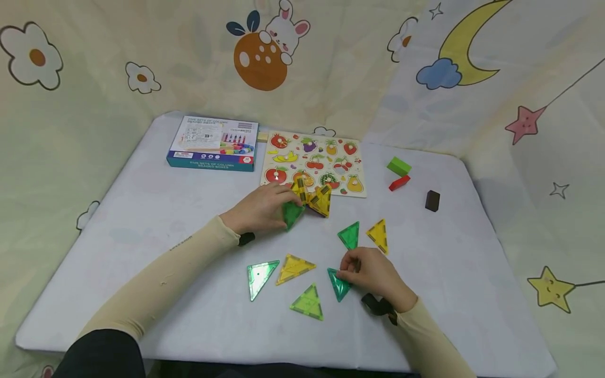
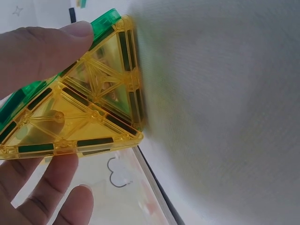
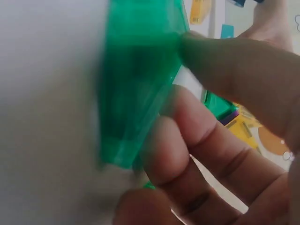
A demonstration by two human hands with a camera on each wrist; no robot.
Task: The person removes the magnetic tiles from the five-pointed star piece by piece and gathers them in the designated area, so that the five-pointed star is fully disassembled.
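Your table has a white cover; at the far edge sit a bead box & fruit puzzle board. Your left hand holds a small built cluster of yellow & green triangle tiles just in front of the puzzle board, thumb & fingers curled round it. Your right hand pinches a dark green triangle tile btwn thumb & fingers, near you at table centre. Loose tiles lie round it: green, yellow, yellow, pale green, lime. Far right: green block, red block, dark block
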